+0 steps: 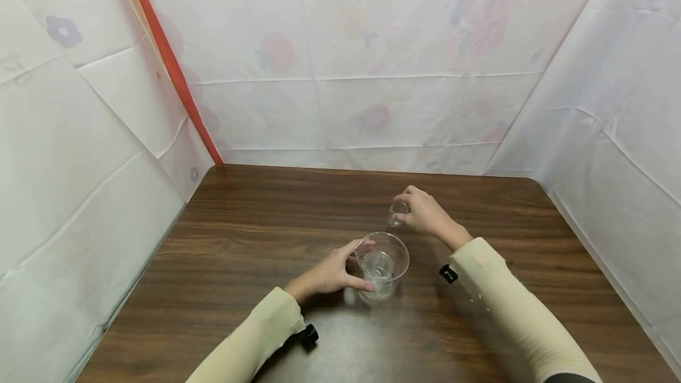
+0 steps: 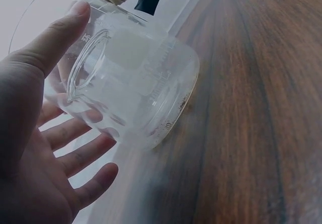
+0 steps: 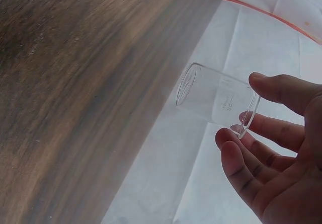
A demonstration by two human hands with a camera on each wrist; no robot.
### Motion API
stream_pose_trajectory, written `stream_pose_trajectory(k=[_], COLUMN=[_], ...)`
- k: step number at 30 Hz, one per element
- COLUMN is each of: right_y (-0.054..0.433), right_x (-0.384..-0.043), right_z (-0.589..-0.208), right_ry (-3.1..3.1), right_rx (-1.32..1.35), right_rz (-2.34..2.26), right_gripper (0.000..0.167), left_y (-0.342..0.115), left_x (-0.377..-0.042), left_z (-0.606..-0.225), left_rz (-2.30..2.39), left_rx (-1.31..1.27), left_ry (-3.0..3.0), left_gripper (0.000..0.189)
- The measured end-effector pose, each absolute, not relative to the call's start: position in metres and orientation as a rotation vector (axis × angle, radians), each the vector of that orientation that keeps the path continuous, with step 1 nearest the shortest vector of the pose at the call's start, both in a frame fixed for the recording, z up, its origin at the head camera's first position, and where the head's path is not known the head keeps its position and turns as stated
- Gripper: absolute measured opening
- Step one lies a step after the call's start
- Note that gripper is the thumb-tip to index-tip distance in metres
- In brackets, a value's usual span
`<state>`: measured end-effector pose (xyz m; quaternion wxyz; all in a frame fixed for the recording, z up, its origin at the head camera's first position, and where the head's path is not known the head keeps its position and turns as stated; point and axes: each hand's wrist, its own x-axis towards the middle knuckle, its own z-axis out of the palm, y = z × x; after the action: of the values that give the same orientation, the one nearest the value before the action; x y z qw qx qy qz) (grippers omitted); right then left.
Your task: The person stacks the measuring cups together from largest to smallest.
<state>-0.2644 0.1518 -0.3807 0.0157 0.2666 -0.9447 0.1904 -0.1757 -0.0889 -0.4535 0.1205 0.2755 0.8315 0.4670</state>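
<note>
A large clear glass beaker (image 1: 400, 256) stands on the wooden table, with a smaller glass beaker (image 1: 378, 266) nested inside. My left hand (image 1: 327, 273) holds the large beaker from its left side. In the left wrist view, the thumb lies along the near wall of the large beaker (image 2: 166, 88) and the fingers reach round behind it. Farther back and to the right, my right hand (image 1: 424, 213) grips a small glass beaker (image 1: 396, 217) by its rim. The right wrist view shows this small beaker (image 3: 214, 95) above the table, its base away from the fingertips.
The brown wooden table (image 1: 239, 253) has white patterned sheeting (image 1: 340, 46) behind it and on both sides. A red strip (image 1: 170, 64) runs down to the back left corner. Black devices (image 1: 448, 273) sit at both wrists.
</note>
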Motion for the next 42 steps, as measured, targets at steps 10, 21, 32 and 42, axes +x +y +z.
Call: stream_pose_trajectory(k=[10,21,32,42], right_y=[0.149,0.148,0.148,0.147], right_x=[-0.257,-0.252,-0.246,-0.242], right_z=[-0.375,-0.366,-0.359,-0.353], right_ry=[-2.884,-2.864,-2.840,-2.792], right_rx=[0.864,0.864,0.850,0.893], right_rz=[0.604,0.597,0.638,0.647], right_gripper=[0.038,0.038,0.038,0.038], left_y=[-0.090,-0.091,-0.091,-0.090], left_x=[-0.175,-0.177,-0.178,-0.178], left_z=[-0.458,-0.458,-0.457,-0.456], left_rz=[1.372,1.379,1.410,1.410], left_rx=[0.778,0.783,0.827,0.803], left_ry=[2.424,2.405,2.378,2.376], left_gripper=[0.084,0.087,0.086,0.087])
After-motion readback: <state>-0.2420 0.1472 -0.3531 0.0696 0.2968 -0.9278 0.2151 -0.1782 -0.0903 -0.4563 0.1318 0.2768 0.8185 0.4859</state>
